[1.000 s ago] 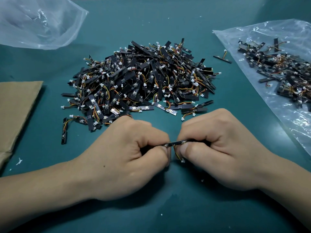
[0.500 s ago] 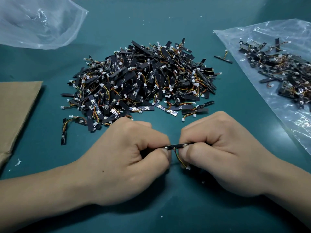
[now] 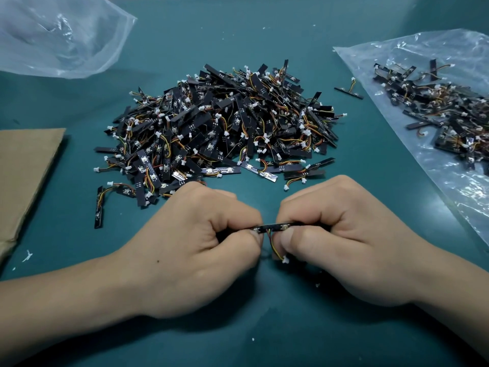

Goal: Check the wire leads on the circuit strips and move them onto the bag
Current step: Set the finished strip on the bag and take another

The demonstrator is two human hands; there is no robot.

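A black circuit strip (image 3: 272, 227) is held level between both hands, just above the green table. My left hand (image 3: 195, 247) pinches its left end and my right hand (image 3: 341, 239) pinches its right end. Its orange and yellow wire lead (image 3: 275, 247) hangs down from the middle, ending in a small white plug. Behind the hands lies a big pile of strips (image 3: 225, 128). At the right, a clear plastic bag (image 3: 449, 181) lies flat with several strips (image 3: 444, 112) on it.
One loose strip (image 3: 348, 91) lies between the pile and the right bag. Another clear bag (image 3: 58, 35) sits at the far left corner. A brown cardboard sheet (image 3: 23, 176) lies at the left edge. A stray strip (image 3: 99, 207) lies left of the pile.
The strip has turned a little in my fingers, showing more of its face. Its wire lead now hangs lower. Both hands stay in the same place.
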